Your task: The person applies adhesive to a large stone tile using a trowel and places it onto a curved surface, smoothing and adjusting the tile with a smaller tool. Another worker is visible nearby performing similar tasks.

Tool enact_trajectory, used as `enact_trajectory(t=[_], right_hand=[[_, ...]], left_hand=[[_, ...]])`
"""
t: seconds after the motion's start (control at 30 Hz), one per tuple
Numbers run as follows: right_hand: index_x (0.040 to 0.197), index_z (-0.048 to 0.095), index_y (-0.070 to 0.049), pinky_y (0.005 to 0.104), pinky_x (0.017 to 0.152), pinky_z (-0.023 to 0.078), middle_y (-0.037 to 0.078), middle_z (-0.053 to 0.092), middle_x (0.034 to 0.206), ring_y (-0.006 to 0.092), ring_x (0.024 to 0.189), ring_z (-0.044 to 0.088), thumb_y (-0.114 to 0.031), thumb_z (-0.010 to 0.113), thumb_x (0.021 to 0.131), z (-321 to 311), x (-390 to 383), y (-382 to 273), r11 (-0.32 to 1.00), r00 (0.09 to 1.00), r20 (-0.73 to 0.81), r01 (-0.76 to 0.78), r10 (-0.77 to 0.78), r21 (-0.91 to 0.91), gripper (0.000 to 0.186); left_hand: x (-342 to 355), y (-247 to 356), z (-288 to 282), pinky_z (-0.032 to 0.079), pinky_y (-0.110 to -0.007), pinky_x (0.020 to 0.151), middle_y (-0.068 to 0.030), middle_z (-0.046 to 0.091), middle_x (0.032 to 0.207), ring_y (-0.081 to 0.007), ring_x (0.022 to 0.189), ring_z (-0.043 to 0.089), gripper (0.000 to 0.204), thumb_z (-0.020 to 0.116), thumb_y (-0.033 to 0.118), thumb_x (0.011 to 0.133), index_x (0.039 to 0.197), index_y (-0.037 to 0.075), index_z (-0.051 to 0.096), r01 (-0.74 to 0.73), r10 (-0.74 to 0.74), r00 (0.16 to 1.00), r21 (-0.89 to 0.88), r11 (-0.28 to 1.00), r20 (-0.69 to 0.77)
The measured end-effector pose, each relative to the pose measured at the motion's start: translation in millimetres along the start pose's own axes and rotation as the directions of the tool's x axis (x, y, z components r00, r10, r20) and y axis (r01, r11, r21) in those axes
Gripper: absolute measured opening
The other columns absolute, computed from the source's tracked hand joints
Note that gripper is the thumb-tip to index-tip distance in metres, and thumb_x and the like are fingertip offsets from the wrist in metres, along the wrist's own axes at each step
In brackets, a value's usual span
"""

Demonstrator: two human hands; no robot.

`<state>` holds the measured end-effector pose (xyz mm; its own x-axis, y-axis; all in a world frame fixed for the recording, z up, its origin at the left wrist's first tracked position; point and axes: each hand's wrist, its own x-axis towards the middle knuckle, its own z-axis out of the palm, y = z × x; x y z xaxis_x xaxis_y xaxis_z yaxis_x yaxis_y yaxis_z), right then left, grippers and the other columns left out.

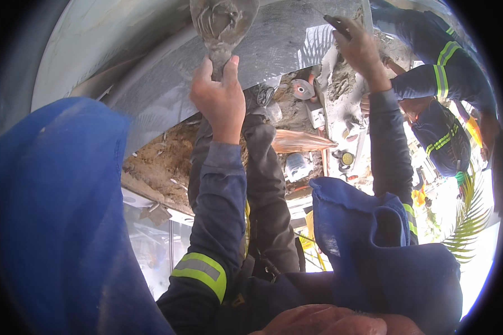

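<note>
Nearest, 2 flaps of blue cloth [56, 218] framed the view at left and right. Between them the left forearm rose almost straight from the lower edge, its dark sleeve [221, 195] ringed by a yellow-green and silver band. The left hand [218, 106] was raised ahead of the body, closed on the short handle of a scoop [224, 25], with 2 digits showing on either side of it. The scoop stood with its wide end up, smeared with grey paste, at the top edge of the view.

The right arm reached farther to the right, upright to the wrist, and the right hand [360, 53] leaned up and left. It gripped the dark handle of a slim tool [338, 27], which pointed at the grey sheet [274, 47] beyond; whether its tip touched the sheet, I could not tell.

Lower down, the person's dark trousers [267, 201] stood by sandy soil [165, 162]. On the ground to the right lay a round disc [303, 89], a brown pointed piece [299, 140] and a clear tub [297, 167]. At far right was at least 1 co-worker [444, 137] in dark, banded clothes, with a palm leaf [468, 223] below.
</note>
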<state>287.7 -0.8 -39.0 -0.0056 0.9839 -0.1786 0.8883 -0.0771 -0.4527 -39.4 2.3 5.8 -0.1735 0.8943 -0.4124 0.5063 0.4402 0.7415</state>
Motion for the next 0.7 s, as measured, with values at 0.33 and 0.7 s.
enact_trajectory(t=[0.33,0.7], right_hand=[[0.14,0.065,-0.032,0.0413,0.075,0.057,0.003,0.067,0.113,0.0278,0.09,0.072,-0.03,0.066,0.099,70.2,-21.4,-30.7,0.97,0.97,-0.147,-0.211,0.193,-0.118,0.04],[0.137,0.067,-0.033,0.0417,0.073,0.057,0.004,0.066,0.111,0.0281,0.086,0.071,-0.025,0.066,0.098,79.3,-29.2,-35.7,0.974,0.971,-0.108,-0.219,0.212,-0.059,0.04]], left_hand=[[-2.0,2.2,5.0,0.052,-0.041,0.086,-0.0216,0.075,0.099,-0.0293,0.092,0.071,0.044,0.078,0.023,0.089,0.114,-0.013,0.07,0.027,-0.028,0.999,0.034,0.999,0.023],[-8.0,-5.4,14.9,0.049,-0.044,0.075,-0.0185,0.069,0.088,-0.0316,0.079,0.067,0.029,0.078,0.019,0.088,0.096,-0.007,0.069,-0.075,0.074,0.997,0.011,0.997,0.023]])
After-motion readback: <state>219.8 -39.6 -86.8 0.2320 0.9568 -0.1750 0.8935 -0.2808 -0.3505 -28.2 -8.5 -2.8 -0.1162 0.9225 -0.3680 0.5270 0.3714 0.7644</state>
